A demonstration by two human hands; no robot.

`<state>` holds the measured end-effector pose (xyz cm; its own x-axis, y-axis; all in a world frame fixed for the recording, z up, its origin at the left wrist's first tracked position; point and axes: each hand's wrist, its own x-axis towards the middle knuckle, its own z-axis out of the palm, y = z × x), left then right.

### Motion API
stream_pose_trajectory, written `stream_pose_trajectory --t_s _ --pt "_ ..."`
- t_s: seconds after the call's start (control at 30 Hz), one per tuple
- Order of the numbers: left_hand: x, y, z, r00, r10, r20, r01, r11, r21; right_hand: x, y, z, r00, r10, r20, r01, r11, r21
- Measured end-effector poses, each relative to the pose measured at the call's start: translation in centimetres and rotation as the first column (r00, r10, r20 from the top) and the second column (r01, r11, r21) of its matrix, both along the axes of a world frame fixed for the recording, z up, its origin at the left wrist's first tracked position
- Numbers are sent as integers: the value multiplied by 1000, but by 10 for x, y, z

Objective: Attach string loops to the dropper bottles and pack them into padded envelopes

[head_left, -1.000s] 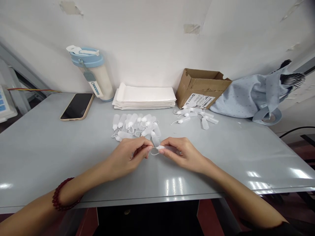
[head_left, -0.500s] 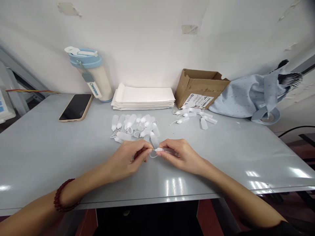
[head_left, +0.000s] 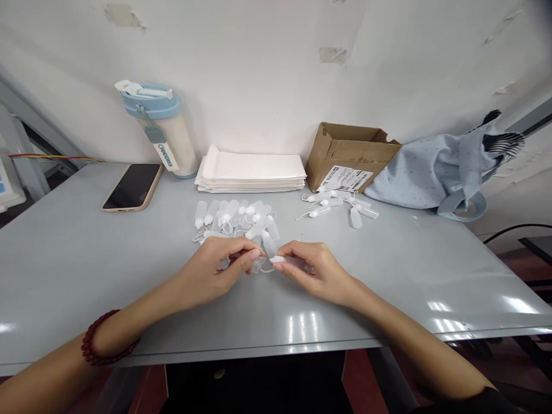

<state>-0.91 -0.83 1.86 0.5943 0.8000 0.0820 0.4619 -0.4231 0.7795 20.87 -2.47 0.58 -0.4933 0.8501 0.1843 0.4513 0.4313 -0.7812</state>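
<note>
Between thumb and fingers, my right hand (head_left: pixel 317 267) grips a small translucent squeeze bottle (head_left: pixel 277 260); its white tip points left and most of its body is hidden by the fingers. My left hand (head_left: pixel 226 264) is closed in a pinch just left of that tip. A thin line shows between its fingertips and the tip, too small to name. A pale loop of cap strap hangs below the tip. Just behind my hands lies a pile of similar bottles (head_left: pixel 233 215) with looped straps.
A smaller group of bottles (head_left: pixel 319 211) lies before an open cardboard box (head_left: pixel 357 155). Stacked white envelopes (head_left: pixel 254 167), a blue-lidded tumbler (head_left: pixel 166 135) and a phone (head_left: pixel 133 187) stand or lie along the back left. A light-blue cloth bag (head_left: pixel 414 172) rests at right.
My left hand has shifted slightly left, widening the space between its fingertips and the bottle's tip. My right hand keeps its grip on the bottle almost in place.
</note>
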Motion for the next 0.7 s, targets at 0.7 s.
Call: stream_pose_trajectory --t_s 0.7 --pt "-4 4 -1 988 134 80 -133 991 -22 7 4 10 999 -20 -47 19 1000 -12"
